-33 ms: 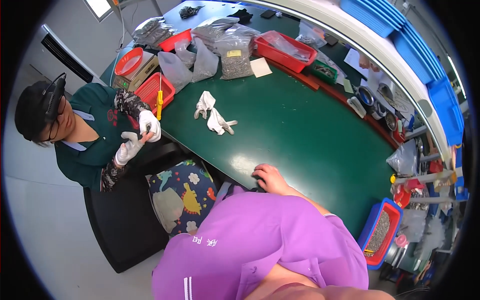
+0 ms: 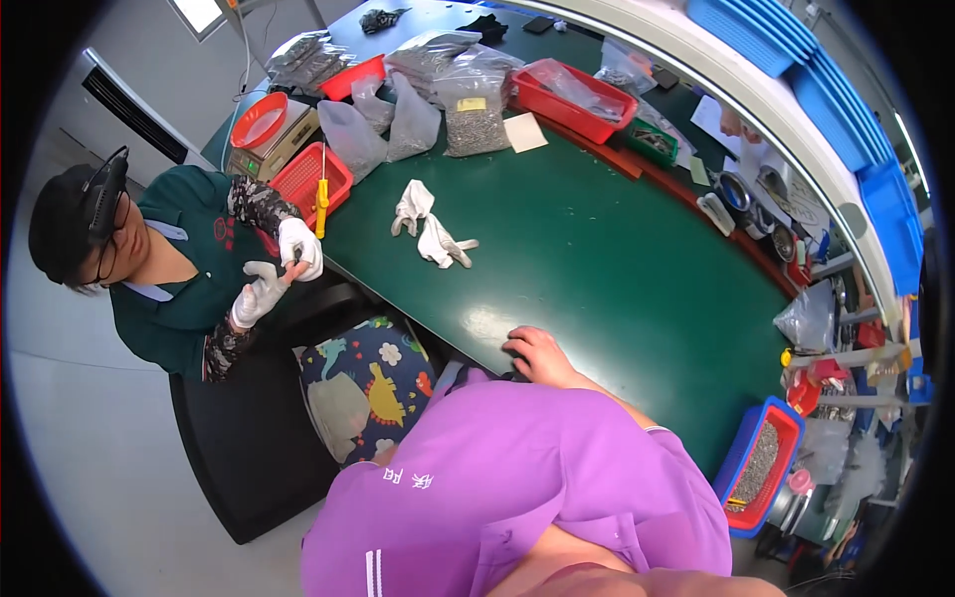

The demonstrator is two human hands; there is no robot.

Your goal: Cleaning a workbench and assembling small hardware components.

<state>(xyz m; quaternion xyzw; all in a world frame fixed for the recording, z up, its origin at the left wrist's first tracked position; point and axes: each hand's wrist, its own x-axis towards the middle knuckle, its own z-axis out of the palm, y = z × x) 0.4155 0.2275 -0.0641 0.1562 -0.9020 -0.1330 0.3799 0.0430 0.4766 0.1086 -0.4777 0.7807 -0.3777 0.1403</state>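
My right hand [image 2: 538, 355] rests at the near edge of the green table [image 2: 597, 259], palm down. Its fingers are loosely bent and a little apart, and nothing shows in them. My left hand is out of sight. Farther along the table, left of centre, lies a crumpled pair of white gloves [image 2: 438, 243]. To the left, a person wearing white gloves brings both hands [image 2: 279, 274] together; a fingertip shows bare, and a small dark thing there is too small to name.
A yellow-handled screwdriver [image 2: 322, 207] leans on a red basket [image 2: 298, 189]. Bags of small metal parts [image 2: 476, 129] and a red tray [image 2: 567, 111] line the far side. A blue-and-red basket of parts [image 2: 736, 476] stands at the right. A cushioned chair [image 2: 224, 458] is at the left.
The view has shifted very slightly. My right hand stays at the table edge, and nothing else has visibly moved.
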